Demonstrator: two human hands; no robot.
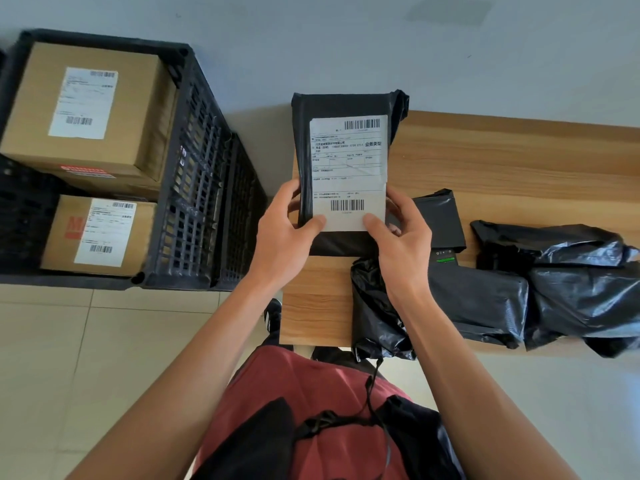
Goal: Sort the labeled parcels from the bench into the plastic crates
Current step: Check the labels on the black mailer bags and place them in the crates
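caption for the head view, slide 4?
Both hands hold a labeled black parcel above the bench, beside a crate holding boxes.

A parcel-sorting spot in a plain room: black plastic crates at nine o'clock hold labeled cardboard boxes, while black poly-bag parcels lie on a wooden bench at three o'clock, over a pale tiled floor.
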